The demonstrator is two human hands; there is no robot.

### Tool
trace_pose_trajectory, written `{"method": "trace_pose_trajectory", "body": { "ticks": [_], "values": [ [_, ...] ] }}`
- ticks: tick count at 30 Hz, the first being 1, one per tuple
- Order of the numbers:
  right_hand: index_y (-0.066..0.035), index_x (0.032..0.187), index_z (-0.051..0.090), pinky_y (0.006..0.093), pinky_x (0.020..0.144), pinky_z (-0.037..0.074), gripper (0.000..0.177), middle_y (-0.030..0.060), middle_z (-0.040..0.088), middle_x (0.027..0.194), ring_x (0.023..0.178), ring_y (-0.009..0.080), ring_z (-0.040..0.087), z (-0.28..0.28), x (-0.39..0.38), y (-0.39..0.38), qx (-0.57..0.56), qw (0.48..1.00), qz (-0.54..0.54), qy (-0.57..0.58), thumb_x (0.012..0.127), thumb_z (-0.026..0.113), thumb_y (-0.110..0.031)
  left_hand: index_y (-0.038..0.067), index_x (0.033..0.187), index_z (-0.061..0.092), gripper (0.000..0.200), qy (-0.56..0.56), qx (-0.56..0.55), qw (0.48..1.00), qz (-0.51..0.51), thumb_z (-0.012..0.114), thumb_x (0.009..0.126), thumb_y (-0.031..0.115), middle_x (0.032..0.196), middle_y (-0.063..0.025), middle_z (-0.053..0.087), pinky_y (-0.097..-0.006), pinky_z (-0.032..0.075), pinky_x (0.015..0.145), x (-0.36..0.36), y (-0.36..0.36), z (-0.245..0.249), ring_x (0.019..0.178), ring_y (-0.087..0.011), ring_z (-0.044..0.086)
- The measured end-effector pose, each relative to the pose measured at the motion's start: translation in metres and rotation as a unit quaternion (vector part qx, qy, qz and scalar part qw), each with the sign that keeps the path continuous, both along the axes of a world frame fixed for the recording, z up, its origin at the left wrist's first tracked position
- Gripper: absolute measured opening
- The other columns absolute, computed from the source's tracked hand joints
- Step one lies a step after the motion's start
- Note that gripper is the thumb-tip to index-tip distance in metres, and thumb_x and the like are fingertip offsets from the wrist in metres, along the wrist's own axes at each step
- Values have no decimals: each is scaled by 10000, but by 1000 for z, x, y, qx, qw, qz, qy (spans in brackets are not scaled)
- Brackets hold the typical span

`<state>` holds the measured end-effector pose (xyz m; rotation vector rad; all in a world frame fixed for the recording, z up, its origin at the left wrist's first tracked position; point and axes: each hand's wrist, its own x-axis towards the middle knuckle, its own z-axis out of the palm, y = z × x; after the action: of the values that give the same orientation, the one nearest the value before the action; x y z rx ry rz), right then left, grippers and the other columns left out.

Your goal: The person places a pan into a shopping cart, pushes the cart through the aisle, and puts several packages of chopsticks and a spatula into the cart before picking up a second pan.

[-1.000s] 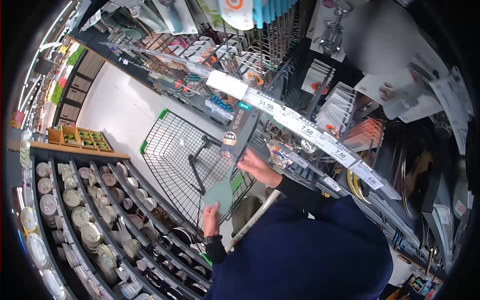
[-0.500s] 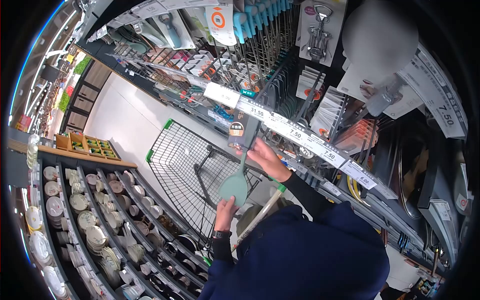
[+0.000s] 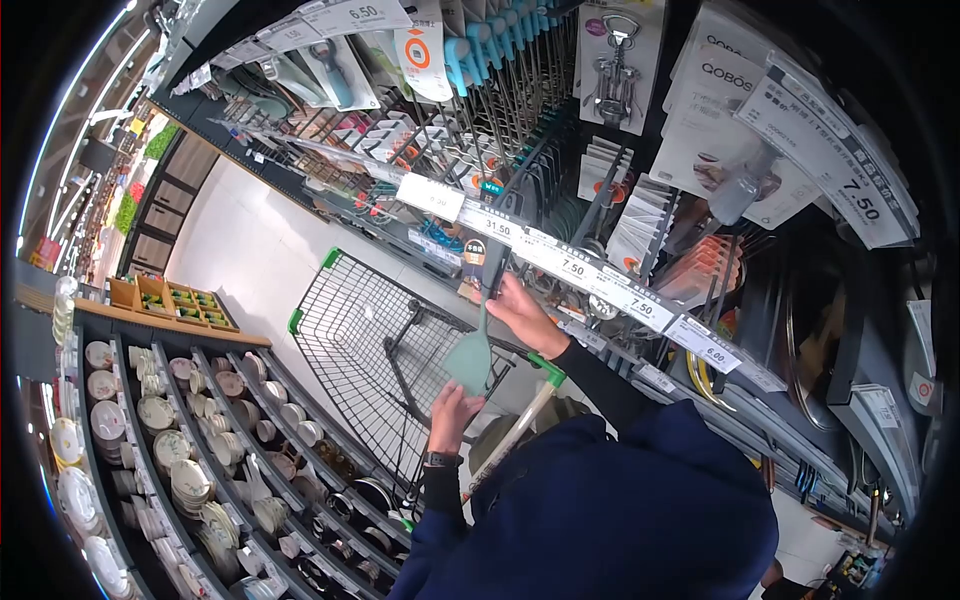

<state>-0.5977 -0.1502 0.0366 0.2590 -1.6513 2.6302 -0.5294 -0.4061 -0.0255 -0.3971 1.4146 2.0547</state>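
A spatula with a pale green head (image 3: 468,358) and a dark upper handle (image 3: 495,258) is held out over the shopping cart. My right hand (image 3: 525,315) is closed around its handle, just above the green neck. At the bottom edge of the head is my left hand (image 3: 452,415), its fingers apart and its fingertips against or just in front of the green surface. A dark card label (image 3: 473,260) with a round pale mark is beside the handle, partly hidden by the shelf's price strip.
The wire shopping cart (image 3: 345,310) stands in front of me, with green corners. On the right, shelf price labels (image 3: 572,265) run below hanging kitchen tools and a corkscrew (image 3: 613,85). Stacked bowls and plates (image 3: 190,480) fill racks on the left.
The green spatula head has moved slightly up from my left hand, whose thumb no longer lies across it. My right hand keeps its hold on the handle. The view has shifted slightly.
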Motion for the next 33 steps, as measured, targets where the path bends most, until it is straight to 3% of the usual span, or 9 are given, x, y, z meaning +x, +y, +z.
{"method": "trace_pose_trajectory", "body": {
  "ticks": [3, 6, 7, 11, 14, 18, 25, 28, 33],
  "values": [
    [-38, 1501, 247, 380, 1131, 299, 614, 168, 363, 1504, 1436, 244, 310, -19, 9, -7, 133, 981, -142, -23, 970, 551, -86, -55, 1426, 374, 526, 14, 20, 999, -38, 526, 1008, 226, 1365, -190, 543, -366, 550, 886, -2, 10, -2, 1020, -257, 665],
    [-43, 1484, 288, 424, 1135, 291, 642, 202, 378, 1482, 1408, 294, 354, -54, 27, -9, 323, 907, -266, -40, 933, 609, -115, -57, 1471, 318, 577, 28, -27, 997, -67, 516, 1014, 234, 1457, -197, 464, -363, 548, 885, -1, 11, -14, 1035, -260, 664],
    [-14, 1423, 349, 477, 1090, 335, 637, 229, 425, 1401, 1322, 401, 401, -58, 35, -10, 390, 877, -282, -1, 870, 645, -123, -47, 1439, 380, 525, 33, -31, 997, -66, 510, 1018, 237, 1415, -162, 516, -355, 544, 886, 1, 9, -17, 1029, -240, 662],
    [-49, 1384, 425, 446, 1084, 350, 585, 174, 422, 1437, 1285, 382, 438, -87, 75, -23, 605, 781, -156, 16, 857, 654, -159, 17, 1358, 515, 393, 57, -145, 988, -23, 515, 1006, 193, 1319, -117, 584, -319, 493, 941, 17, -4, -23, 1067, -197, 621],
    [-64, 1363, 460, 445, 1047, 378, 548, 156, 435, 1425, 1229, 346, 477, -109, 91, -31, 681, 728, -76, 16, 861, 639, -193, -1, 1336, 518, 428, 304, -391, 868, -30, 587, 947, 163, 1261, -169, 601, -387, 447, 978, 39, -51, -83, 1117, -296, 593],
    [-57, 1276, 529, 450, 963, 417, 426, 167, 465, 1401, 1173, 317, 502, -116, 86, -39, 690, 718, -93, 30, 879, 583, -201, -2, 1325, 516, 473, 337, -623, 702, -74, 607, 928, 239, 1329, -253, 505, -473, 346, 1056, 75, -95, -71, 1242, -412, 444],
    [-57, 1160, 573, 427, 920, 439, 326, 150, 498, 1345, 1102, 299, 534, -121, 79, -43, 701, 701, -115, 58, 854, 584, -170, 48, 1159, 661, 449, 230, -624, 730, -159, 384, 1028, 377, 1076, -150, 692, -481, 418, 926, 99, -136, -94, 1030, -342, 619],
    [-55, 1084, 600, 419, 909, 444, 267, 135, 512, 1316, 1087, 287, 538, -126, 76, -46, 703, 691, -147, 79, 840, 590, -163, 31, 1159, 653, 480, 128, -592, 759, -238, 357, 1035, 388, 1092, -176, 681, -475, 419, 924, 83, -133, -80, 1028, -374, 608],
    [-61, 1066, 606, 413, 880, 447, 279, 116, 528, 1240, 1071, 276, 544, -131, 79, -49, 712, 679, -158, 85, 807, 619, -162, 8, 1173, 646, 544, 194, -494, 811, -245, 331, 1034, 429, 1155, -243, 648, -491, 418, 948, 69, -161, -119, 1096, -453, 561]
  ]
}}
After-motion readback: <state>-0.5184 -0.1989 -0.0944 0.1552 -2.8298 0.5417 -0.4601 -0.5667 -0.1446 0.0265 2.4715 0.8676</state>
